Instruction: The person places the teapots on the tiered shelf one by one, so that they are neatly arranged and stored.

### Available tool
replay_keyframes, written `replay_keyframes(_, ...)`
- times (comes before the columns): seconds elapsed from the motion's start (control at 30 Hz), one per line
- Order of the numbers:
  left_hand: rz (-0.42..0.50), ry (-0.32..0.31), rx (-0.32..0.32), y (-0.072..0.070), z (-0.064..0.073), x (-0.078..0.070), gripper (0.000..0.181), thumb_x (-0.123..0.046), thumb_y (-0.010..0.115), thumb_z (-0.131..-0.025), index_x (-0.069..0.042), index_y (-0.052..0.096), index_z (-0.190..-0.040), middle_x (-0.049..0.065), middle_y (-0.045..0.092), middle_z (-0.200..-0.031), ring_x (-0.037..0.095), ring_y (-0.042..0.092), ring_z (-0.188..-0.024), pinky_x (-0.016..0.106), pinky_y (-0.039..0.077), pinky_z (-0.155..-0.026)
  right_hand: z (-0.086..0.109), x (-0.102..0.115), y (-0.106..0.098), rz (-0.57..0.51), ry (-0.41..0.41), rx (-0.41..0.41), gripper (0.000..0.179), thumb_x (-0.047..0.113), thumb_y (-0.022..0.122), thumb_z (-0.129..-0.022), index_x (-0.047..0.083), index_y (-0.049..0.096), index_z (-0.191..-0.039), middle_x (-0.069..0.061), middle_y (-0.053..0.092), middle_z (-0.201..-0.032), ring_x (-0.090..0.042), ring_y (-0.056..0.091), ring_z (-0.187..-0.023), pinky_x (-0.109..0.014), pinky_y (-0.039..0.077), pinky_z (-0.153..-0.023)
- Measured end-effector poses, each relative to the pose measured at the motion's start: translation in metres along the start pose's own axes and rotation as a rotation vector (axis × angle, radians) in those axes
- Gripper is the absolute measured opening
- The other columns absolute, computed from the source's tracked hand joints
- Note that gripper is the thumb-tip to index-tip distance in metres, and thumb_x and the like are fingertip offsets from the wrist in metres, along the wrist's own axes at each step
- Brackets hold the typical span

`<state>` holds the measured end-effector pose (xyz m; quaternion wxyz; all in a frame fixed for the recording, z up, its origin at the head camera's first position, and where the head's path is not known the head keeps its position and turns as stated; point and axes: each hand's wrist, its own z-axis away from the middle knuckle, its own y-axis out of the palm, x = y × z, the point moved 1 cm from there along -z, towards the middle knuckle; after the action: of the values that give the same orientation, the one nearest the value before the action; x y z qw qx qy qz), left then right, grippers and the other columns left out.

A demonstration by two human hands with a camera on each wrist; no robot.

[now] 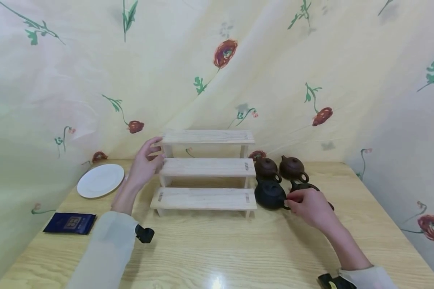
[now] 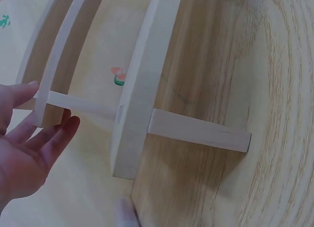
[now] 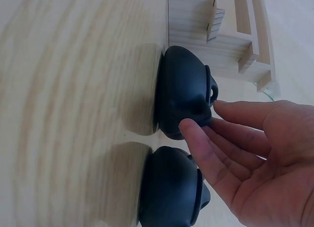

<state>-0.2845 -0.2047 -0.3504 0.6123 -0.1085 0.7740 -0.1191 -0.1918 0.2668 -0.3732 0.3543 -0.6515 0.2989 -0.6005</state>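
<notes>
On tabletop [image 1: 209, 245], with open room before wooden stand [image 1: 207, 166]; holding its left end in left grip [image 1: 144, 164]. Toward left edge, with white plate [image 1: 100, 180] and blue packet [image 1: 70, 223]. Pinching front black teapot [image 1: 270, 195] in right grip [image 1: 311, 204], just beside stand, with other teapots [image 1: 292, 167] close behind and right.

The light wood-grained bench [image 1: 217, 237] carries a pale wooden three-tier stand [image 1: 207, 167]. To its left lie a round white plate [image 1: 100, 180] and a dark-blue rectangular packet [image 1: 70, 223]; to its right, four dark rounded teapots [image 1: 270, 195].
</notes>
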Motion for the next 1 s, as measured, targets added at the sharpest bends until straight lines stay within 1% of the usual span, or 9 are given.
replay_keyframes(0.17,-0.025,0.015,-0.078,0.0012,-0.0018,0.0015,0.056,-0.012,0.064,-0.104,-0.027,0.05,-0.157,0.02,0.063,-0.144,0.027,0.067,-0.104,0.021,0.051,-0.061,-0.0008,-0.0014,0.0016,-0.004,0.003,0.0,0.022,0.014,0.073,-0.098,-0.003,0.079,-0.111,-0.004,0.077,-0.081,-0.014,0.063,-0.07,-0.031,0.049,-0.06)
replay_keyframes(0.3,-0.007,0.013,-0.118,0.0027,-0.0029,0.0018,0.054,-0.01,0.067,-0.103,-0.026,0.056,-0.153,0.022,0.068,-0.136,0.014,0.067,-0.085,0.019,0.047,-0.054,-0.001,-0.0028,0.0031,0.005,0.018,0.005,0.025,0.016,0.073,-0.098,-0.004,0.078,-0.112,-0.004,0.078,-0.082,-0.013,0.065,-0.071,-0.032,0.051,-0.062)
replay_keyframes(0.37,-0.003,0.021,-0.136,0.0033,-0.0038,0.0026,0.052,-0.009,0.069,-0.102,-0.024,0.058,-0.151,0.024,0.07,-0.131,0.011,0.067,-0.08,0.018,0.046,-0.052,-0.0006,-0.0031,0.0039,0.012,0.027,0.011,0.026,0.017,0.073,-0.098,-0.004,0.079,-0.112,-0.003,0.078,-0.082,-0.013,0.065,-0.071,-0.032,0.051,-0.062)
replay_keyframes(0.47,-0.016,0.032,-0.17,0.0046,-0.0053,0.0039,0.05,-0.007,0.071,-0.1,-0.023,0.062,-0.147,0.024,0.073,-0.126,0.009,0.068,-0.08,0.018,0.047,-0.054,0.0002,-0.003,0.005,0.011,0.034,0.017,0.027,0.018,0.073,-0.098,-0.004,0.079,-0.112,-0.003,0.077,-0.082,-0.012,0.066,-0.07,-0.033,0.052,-0.061)
replay_keyframes(0.57,-0.042,0.034,-0.205,0.0055,-0.0064,0.0054,0.049,-0.007,0.073,-0.1,-0.023,0.065,-0.145,0.022,0.075,-0.125,0.008,0.069,-0.085,0.016,0.052,-0.063,0.0005,-0.0029,0.0059,0.002,0.033,0.012,0.027,0.017,0.073,-0.098,-0.005,0.078,-0.113,-0.004,0.078,-0.082,-0.012,0.067,-0.071,-0.032,0.052,-0.061)
replay_keyframes(0.67,-0.062,0.033,-0.237,0.0057,-0.0076,0.0066,0.049,-0.007,0.074,-0.099,-0.024,0.066,-0.144,0.021,0.076,-0.123,0.005,0.069,-0.087,0.015,0.053,-0.07,0.0005,-0.0034,0.0069,-0.008,0.042,0.007,0.027,0.016,0.073,-0.098,-0.005,0.078,-0.113,-0.004,0.078,-0.081,-0.012,0.068,-0.071,-0.031,0.052,-0.06)
replay_keyframes(0.77,-0.058,0.034,-0.259,0.0062,-0.0086,0.0075,0.048,-0.008,0.074,-0.099,-0.023,0.066,-0.143,0.022,0.076,-0.122,0.001,0.069,-0.085,0.014,0.054,-0.072,0.0001,-0.0045,0.008,-0.028,0.067,0.007,0.027,0.016,0.072,-0.099,-0.006,0.077,-0.113,-0.006,0.078,-0.081,-0.014,0.071,-0.072,-0.032,0.054,-0.061)
replay_keyframes(0.87,-0.042,0.033,-0.277,0.0071,-0.0093,0.0081,0.046,-0.008,0.075,-0.099,-0.022,0.067,-0.142,0.023,0.076,-0.121,-0.002,0.068,-0.084,0.014,0.054,-0.073,-0.0004,-0.0058,0.009,-0.054,0.093,0.007,0.027,0.015,0.072,-0.1,-0.007,0.077,-0.114,-0.009,0.079,-0.085,-0.016,0.074,-0.074,-0.032,0.057,-0.062)
replay_keyframes(1.0,-0.019,0.036,-0.289,0.0084,-0.0091,0.0081,0.045,-0.006,0.076,-0.098,-0.02,0.065,-0.139,0.024,0.076,-0.119,-0.003,0.068,-0.083,0.014,0.054,-0.074,-0.0007,-0.007,0.0094,-0.082,0.099,-0.012,0.026,0.015,0.072,-0.1,-0.007,0.077,-0.114,-0.012,0.08,-0.089,-0.018,0.076,-0.076,-0.032,0.059,-0.064)
